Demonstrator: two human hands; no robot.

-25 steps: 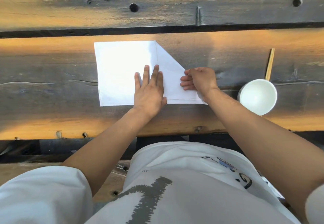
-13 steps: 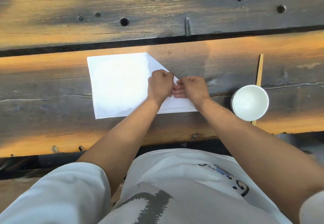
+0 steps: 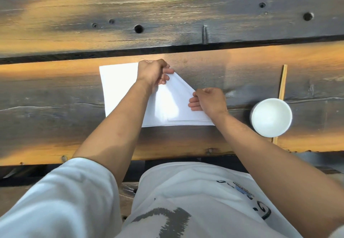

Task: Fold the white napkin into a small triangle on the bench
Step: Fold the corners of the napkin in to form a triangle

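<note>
Both hands pinch the white napkin [image 3: 167, 105] on the bench [image 3: 55, 92]: left hand [image 3: 152, 72] at its far fold corner, right hand [image 3: 208, 100] on the slanted edge.

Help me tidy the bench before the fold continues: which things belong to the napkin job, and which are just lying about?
In the job:
white napkin
left hand, pinching the napkin's top corner
right hand, pinching its diagonal edge
bench

Lying about:
white cup
wooden stick, beside and partly behind the cup
</note>
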